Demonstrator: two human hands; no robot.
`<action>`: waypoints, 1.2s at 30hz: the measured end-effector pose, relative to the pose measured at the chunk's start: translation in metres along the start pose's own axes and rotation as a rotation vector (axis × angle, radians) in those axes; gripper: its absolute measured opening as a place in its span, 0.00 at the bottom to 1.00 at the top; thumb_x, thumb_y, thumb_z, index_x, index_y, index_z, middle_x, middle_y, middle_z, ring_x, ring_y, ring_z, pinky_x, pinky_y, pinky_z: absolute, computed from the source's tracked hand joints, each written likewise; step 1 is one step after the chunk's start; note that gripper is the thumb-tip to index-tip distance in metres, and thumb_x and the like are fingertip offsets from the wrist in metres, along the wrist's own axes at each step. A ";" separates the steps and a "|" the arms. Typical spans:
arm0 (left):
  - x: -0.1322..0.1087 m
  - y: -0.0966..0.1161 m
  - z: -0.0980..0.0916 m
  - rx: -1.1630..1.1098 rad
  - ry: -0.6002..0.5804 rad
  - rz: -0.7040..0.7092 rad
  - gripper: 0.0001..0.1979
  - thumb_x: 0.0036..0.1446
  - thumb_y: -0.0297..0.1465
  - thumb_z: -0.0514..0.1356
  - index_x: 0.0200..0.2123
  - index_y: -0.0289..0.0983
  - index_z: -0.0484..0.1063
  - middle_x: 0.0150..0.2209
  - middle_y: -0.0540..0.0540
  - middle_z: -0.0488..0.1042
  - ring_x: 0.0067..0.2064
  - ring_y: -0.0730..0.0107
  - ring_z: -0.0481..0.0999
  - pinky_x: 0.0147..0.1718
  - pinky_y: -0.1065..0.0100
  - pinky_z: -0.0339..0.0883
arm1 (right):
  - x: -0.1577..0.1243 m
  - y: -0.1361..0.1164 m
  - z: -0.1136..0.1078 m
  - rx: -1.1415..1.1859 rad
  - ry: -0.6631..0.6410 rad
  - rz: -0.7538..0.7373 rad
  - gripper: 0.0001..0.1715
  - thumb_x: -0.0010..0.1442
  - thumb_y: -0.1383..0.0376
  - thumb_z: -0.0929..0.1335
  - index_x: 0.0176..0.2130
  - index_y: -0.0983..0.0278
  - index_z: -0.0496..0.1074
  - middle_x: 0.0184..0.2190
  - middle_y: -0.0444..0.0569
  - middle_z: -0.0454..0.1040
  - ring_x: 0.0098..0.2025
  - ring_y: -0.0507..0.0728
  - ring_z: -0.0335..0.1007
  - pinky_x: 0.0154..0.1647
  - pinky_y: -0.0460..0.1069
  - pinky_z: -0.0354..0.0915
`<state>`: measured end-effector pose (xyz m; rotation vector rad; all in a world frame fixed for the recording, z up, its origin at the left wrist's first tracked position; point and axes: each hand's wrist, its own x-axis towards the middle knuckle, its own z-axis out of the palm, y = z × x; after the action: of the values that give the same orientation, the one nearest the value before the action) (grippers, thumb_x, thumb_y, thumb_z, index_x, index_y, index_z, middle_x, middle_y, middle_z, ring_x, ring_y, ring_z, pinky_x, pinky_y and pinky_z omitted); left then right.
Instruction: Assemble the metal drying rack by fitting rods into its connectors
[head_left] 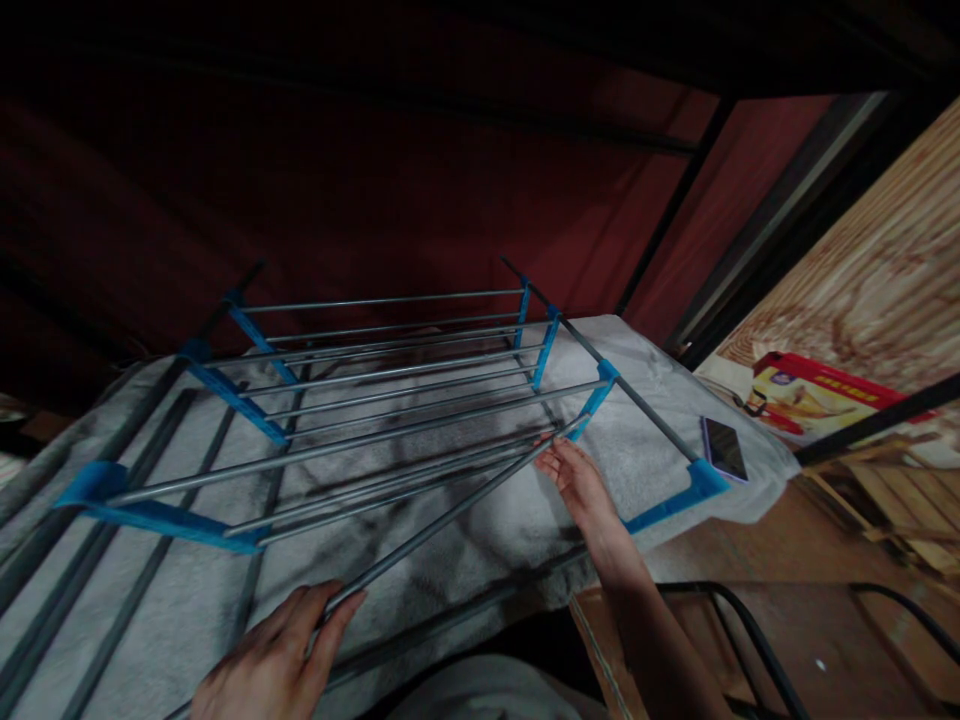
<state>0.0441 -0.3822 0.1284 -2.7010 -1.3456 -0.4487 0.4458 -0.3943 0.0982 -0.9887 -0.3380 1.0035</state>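
Observation:
A partly assembled rack of grey metal tubes and blue plastic brackets lies on its side on a pale cloth [480,545]. My left hand [274,650], low in the view, is wrapped round the near part of a loose grey tube [431,525]. That tube slants up and right to my right hand [574,480], whose fingers close on its far end beside a blue bracket [598,398]. Another blue bracket [679,497], at the near right, carries no crossbar. Crossbars [360,440] link the left bracket [165,515] with the right side.
More dark tubes [142,570] lie at the left. A phone [724,448] rests near the cloth's right edge. Beyond it are a red and yellow box [825,395] and wooden slats [877,505]. A black-framed chair [757,640] stands at the lower right.

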 end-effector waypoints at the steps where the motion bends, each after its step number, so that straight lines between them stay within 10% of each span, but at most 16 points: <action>1: 0.002 0.000 0.000 0.000 0.011 -0.012 0.22 0.69 0.33 0.45 0.46 0.44 0.79 0.44 0.47 0.82 0.38 0.67 0.83 0.29 0.73 0.71 | 0.002 -0.001 0.003 0.010 -0.011 0.007 0.13 0.50 0.58 0.78 0.35 0.60 0.78 0.36 0.43 0.81 0.33 0.52 0.75 0.42 0.48 0.73; 20: 0.060 -0.007 0.005 -0.089 0.147 0.090 0.25 0.70 0.46 0.46 0.41 0.40 0.79 0.39 0.46 0.83 0.37 0.64 0.83 0.33 0.69 0.72 | 0.012 -0.013 -0.007 -0.107 0.023 -0.056 0.14 0.51 0.56 0.77 0.35 0.60 0.77 0.34 0.46 0.80 0.35 0.55 0.77 0.43 0.50 0.72; 29: 0.073 -0.007 0.002 -0.052 0.095 0.108 0.24 0.70 0.44 0.46 0.40 0.40 0.80 0.38 0.46 0.84 0.32 0.65 0.83 0.29 0.68 0.71 | 0.038 -0.034 -0.055 -0.371 0.431 -0.441 0.20 0.51 0.55 0.72 0.43 0.59 0.72 0.47 0.47 0.76 0.48 0.58 0.73 0.51 0.55 0.69; 36: 0.084 -0.007 0.008 -0.076 0.054 0.061 0.24 0.69 0.44 0.47 0.40 0.40 0.80 0.38 0.44 0.83 0.32 0.65 0.82 0.29 0.68 0.71 | 0.060 -0.063 -0.047 -0.679 0.282 -0.580 0.27 0.57 0.52 0.68 0.53 0.61 0.73 0.56 0.53 0.75 0.58 0.62 0.68 0.62 0.59 0.61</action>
<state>0.0880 -0.3122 0.1458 -2.7604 -1.2531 -0.5728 0.5428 -0.3803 0.1132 -1.5055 -0.7047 0.1987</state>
